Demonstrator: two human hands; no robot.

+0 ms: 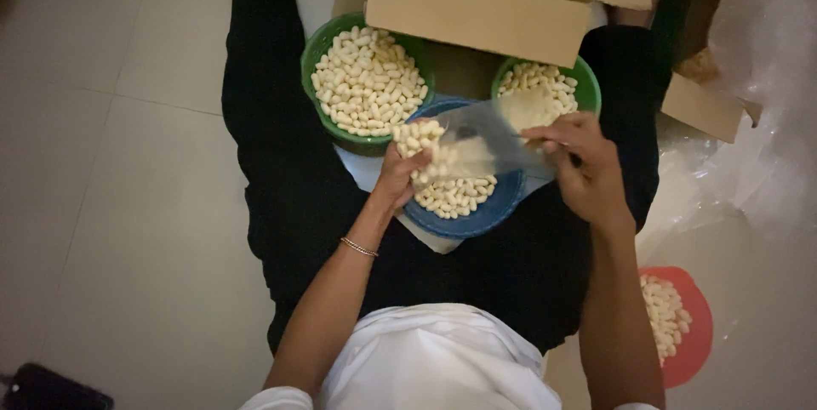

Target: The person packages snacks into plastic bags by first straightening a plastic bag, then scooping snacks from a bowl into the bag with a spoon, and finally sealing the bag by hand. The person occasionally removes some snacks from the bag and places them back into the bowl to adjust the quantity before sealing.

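**Clear thin plastic bag being filled with little puffed snack pieces**

Clear thin plastic bag (489, 133) sits between both hands, right over the round blue plastic bowl (502, 206). Looks super light and floppy with no stiffness at all, probably a bit slippery too, so I'd say the rim of the mouth is the only sensible spot to pinch it. Right hand (585, 165) is doing exactly that, fingers closed on the bag's edge and holding it open. Left hand (407, 170) is cupped shut around a heap of small cream-coloured oval puffed pieces (417, 133), right at the bag's opening. Those pieces look feather-light and crumbly, so a loose scoop beats a squeeze.

Counts, as far as I can see:
- one bag in hand
- one blue bowl under the hands, partly full
- two round green plastic bowls just beyond the fingers, a full one (366, 78) past the left hand, another (549, 85) past the right
- one brown cardboard box (477, 10) further out, with more pieces inside
- one round red plastic bowl (681, 325) beside the right forearm, on the pale tiled floor (128, 163)

Pieces themselves: way too many to count.
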